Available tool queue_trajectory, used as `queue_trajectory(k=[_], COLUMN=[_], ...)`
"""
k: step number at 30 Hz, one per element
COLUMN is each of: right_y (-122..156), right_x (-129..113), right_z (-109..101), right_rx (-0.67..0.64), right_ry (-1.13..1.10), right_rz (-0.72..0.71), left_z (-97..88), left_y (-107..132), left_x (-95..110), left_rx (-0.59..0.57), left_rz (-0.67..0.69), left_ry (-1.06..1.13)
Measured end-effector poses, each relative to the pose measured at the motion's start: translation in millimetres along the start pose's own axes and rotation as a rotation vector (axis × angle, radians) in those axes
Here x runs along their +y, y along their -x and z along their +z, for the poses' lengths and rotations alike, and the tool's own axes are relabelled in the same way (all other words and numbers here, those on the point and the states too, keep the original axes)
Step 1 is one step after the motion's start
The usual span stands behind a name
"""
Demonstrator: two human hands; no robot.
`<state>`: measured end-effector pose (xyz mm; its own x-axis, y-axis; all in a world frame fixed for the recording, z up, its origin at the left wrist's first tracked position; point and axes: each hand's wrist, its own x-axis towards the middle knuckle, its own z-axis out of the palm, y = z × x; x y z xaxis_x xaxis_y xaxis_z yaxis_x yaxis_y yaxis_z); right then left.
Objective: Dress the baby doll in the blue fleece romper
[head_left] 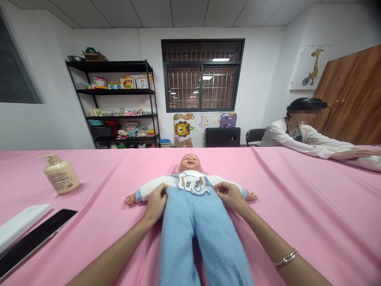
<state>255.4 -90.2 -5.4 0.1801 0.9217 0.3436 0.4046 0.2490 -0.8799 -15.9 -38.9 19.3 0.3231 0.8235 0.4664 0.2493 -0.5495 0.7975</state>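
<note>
Head view: a doll (pixel 190 163) lies on its back at the centre of the pink tabletop (pixel 297 206), with its head toward 12 o'clock and its legs toward 6 o'clock. It wears blue overalls (pixel 198 226). The left hand (pixel 156 203) is at the doll's 9 o'clock flank and the right hand (pixel 230 196) at its 3 o'clock flank. The fingers of both hands are clenched on the upper edge of the overalls, just below the arms.

Judged from this grip, the work goes best with both hands level and pulling evenly. The fingers should pinch cloth only, so the doll stays flat and the elephant bib stays centred. An uneven pull would probably twist the body.

Containers:
- A cream pump bottle (pixel 61 174) stands at 10 o'clock, well apart from the doll. Its pump is fitted and its wall is opaque, so the contents cannot be seen.
- A flat white box (pixel 20 224) lies closed at 8 o'clock beside a black tablet (pixel 35 238).
- A black shelf rack (pixel 119 103) at far 11 o'clock holds toy boxes and folded cloth, too small to identify.

Another person (pixel 297 133) rests an arm on the tabletop at 2 o'clock.
</note>
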Motion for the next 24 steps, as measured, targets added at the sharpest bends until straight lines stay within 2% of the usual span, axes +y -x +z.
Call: queue_trajectory(k=[9, 15, 21, 24], right_y=[4, 7, 9, 10], right_x=[-2, -10, -16, -20], right_z=[3, 2, 5, 7], right_rx=[0.034, 0.247, 0.385, 0.446], right_ry=[0.195, 0.297, 0.286, 0.285], right_rz=[-0.031, -0.04, -0.085, -0.105], left_z=[1.6, 2.1, 2.9, 1.5], left_y=[1, 2, 2, 1], left_x=[-3, 0, -3, 2], left_rx=[0.022, 0.042, 0.027, 0.082], left_rz=[0.018, 0.017, -0.002, 0.025], left_ry=[-0.014, -0.029, -0.024, -0.069])
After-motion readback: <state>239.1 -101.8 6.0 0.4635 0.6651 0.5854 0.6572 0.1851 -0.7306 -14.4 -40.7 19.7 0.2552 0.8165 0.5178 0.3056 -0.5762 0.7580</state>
